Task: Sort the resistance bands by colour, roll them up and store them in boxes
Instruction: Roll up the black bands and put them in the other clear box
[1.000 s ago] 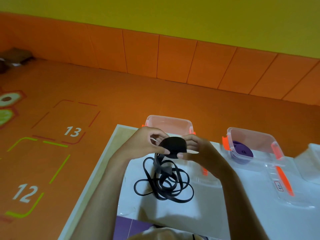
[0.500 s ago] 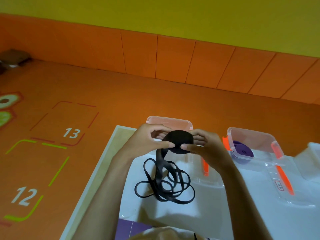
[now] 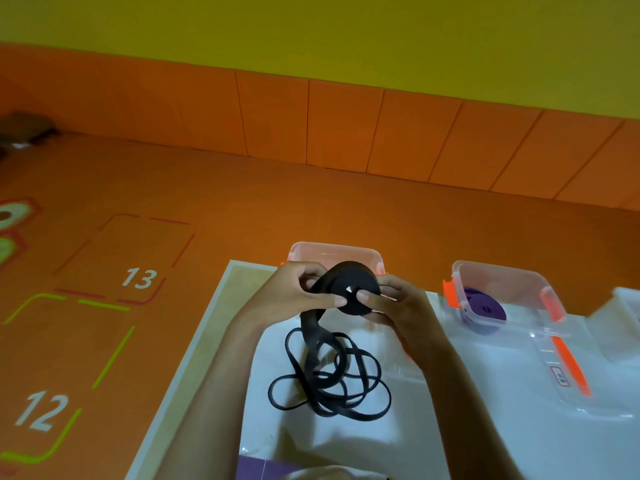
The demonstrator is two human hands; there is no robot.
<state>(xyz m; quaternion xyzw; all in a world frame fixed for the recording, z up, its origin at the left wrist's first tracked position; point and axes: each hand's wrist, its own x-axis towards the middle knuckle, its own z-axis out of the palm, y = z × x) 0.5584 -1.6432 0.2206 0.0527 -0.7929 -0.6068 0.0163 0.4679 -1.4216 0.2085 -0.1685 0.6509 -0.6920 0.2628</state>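
Above white table (image 3: 485, 427), left hand (image 3: 291, 299) and right hand (image 3: 398, 310) pinch black resistance-band roll (image 3: 349, 285), fingers closed; tail loose

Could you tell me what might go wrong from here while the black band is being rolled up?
The loose band lies tangled on the table, so it may knot as it feeds in. The roll is pinched only between both hands' fingers, so it could slip and unwind.

1. Two forearms run bare up to the left hand (image 3: 294, 299) and the right hand (image 3: 403, 313): no sleeves, watch or rings visible.
2. Short, unpainted nails show on the thumbs.
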